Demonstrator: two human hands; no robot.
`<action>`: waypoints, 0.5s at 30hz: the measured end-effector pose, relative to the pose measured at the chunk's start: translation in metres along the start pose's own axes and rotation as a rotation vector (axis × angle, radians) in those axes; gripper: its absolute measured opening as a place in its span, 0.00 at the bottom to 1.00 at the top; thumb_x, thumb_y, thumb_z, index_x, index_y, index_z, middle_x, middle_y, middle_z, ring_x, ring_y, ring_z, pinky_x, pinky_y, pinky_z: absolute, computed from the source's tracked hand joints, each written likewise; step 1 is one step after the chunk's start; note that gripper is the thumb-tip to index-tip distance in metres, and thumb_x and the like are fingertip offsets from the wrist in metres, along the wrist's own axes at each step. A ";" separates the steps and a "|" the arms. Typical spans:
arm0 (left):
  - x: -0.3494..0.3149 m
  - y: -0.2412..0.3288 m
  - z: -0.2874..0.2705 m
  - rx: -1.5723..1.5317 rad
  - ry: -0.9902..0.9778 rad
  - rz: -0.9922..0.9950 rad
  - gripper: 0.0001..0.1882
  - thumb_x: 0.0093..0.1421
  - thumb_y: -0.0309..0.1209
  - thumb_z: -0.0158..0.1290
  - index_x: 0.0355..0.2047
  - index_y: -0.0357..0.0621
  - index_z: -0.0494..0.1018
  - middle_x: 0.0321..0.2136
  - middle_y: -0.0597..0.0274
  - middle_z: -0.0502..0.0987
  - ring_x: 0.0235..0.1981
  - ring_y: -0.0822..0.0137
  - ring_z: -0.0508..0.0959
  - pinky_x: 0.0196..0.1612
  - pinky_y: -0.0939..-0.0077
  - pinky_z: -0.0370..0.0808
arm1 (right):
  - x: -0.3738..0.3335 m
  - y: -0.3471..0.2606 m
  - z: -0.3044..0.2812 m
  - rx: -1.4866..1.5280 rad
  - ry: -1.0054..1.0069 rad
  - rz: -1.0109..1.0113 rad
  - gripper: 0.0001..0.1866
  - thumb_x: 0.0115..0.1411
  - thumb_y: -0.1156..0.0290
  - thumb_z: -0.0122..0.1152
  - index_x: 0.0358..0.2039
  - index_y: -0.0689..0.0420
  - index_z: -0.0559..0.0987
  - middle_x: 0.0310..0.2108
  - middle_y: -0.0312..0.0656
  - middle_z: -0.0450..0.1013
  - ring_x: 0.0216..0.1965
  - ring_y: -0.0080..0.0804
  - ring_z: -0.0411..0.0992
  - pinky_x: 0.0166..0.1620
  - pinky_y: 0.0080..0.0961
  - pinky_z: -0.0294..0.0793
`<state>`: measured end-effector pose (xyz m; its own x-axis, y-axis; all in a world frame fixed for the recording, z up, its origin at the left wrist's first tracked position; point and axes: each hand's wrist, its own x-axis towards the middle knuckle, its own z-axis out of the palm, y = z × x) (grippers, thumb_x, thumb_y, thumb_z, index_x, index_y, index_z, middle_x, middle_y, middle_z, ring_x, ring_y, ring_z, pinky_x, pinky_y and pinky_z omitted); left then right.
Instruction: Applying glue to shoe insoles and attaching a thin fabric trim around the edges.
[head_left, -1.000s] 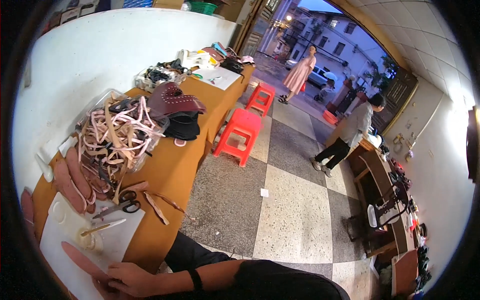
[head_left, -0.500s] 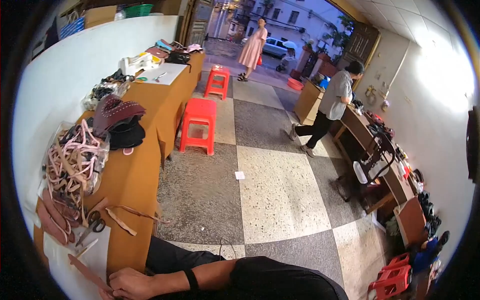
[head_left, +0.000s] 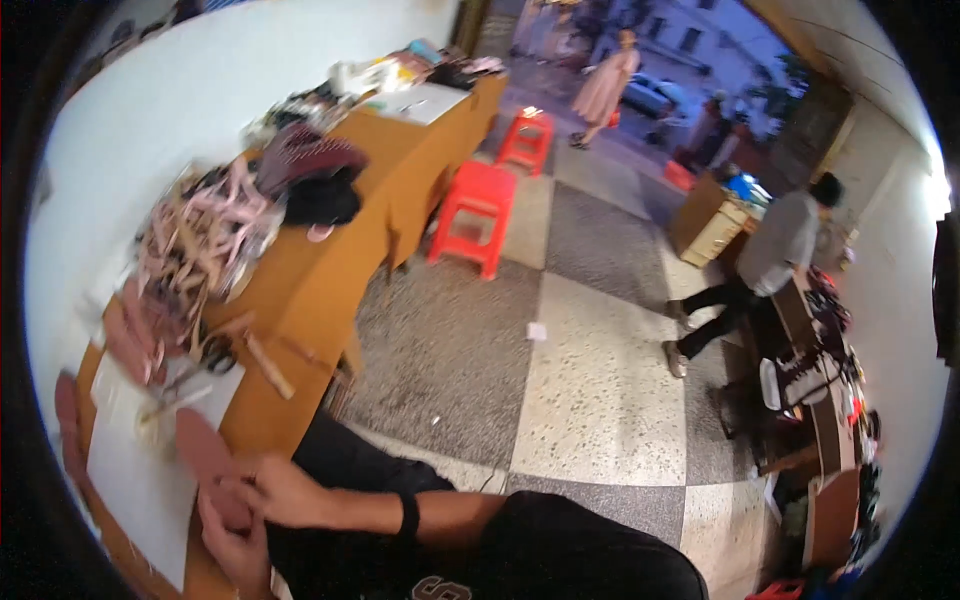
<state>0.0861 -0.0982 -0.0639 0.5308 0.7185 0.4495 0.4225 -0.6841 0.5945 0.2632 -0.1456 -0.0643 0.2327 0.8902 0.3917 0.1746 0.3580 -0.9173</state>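
Observation:
A dusty-pink shoe insole [head_left: 205,445] is held over the near end of the brown table, its rounded tip pointing away from me. My left hand [head_left: 232,545] is closed around its near end from below. From the right, my right hand [head_left: 288,490] pinches the same end, fingers bent together. Under the insole's far part lies a white sheet [head_left: 130,490]. Dark-handled scissors [head_left: 217,354] rest beyond it, next to a stack of pink insoles [head_left: 130,335]. Another long insole [head_left: 68,420] lies at the table's left edge.
A bag of pink and tan straps [head_left: 200,225] and dark maroon shoe pieces [head_left: 310,165] crowd the brown table [head_left: 300,325]. Red stools [head_left: 475,215] stand beside it. One person [head_left: 780,240] is at the right-hand bench; another [head_left: 605,85] stands by the doorway.
My view has swung left, so the room sits further right. The insole now shows its broad face, and my left hand has come into view on it. The person at right has moved along the bench.

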 end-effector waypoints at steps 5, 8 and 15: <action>-0.031 0.001 -0.021 -0.270 -0.074 -0.237 0.46 0.50 0.31 0.74 0.66 0.32 0.64 0.54 0.52 0.77 0.56 0.63 0.77 0.57 0.66 0.76 | -0.015 0.016 0.010 0.130 -0.074 0.224 0.14 0.65 0.75 0.55 0.50 0.62 0.82 0.42 0.51 0.82 0.42 0.38 0.80 0.47 0.34 0.78; -0.048 0.000 -0.039 -0.521 0.064 -0.436 0.39 0.54 0.27 0.71 0.64 0.32 0.67 0.50 0.56 0.80 0.51 0.68 0.80 0.54 0.72 0.77 | -0.007 0.016 0.018 0.311 -0.057 0.248 0.12 0.74 0.68 0.56 0.44 0.63 0.82 0.37 0.34 0.80 0.40 0.20 0.74 0.46 0.26 0.76; -0.055 0.003 -0.057 -0.746 -0.056 -0.613 0.17 0.67 0.21 0.55 0.56 0.35 0.74 0.41 0.60 0.83 0.41 0.70 0.83 0.46 0.76 0.82 | 0.004 0.000 0.028 0.406 -0.237 0.309 0.11 0.74 0.68 0.56 0.42 0.63 0.82 0.29 0.26 0.72 0.30 0.12 0.66 0.34 0.16 0.67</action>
<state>0.0166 -0.1324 -0.0493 0.4157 0.9040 -0.1001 0.0729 0.0766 0.9944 0.2373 -0.1342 -0.0650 -0.0145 0.9931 0.1164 -0.2605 0.1087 -0.9593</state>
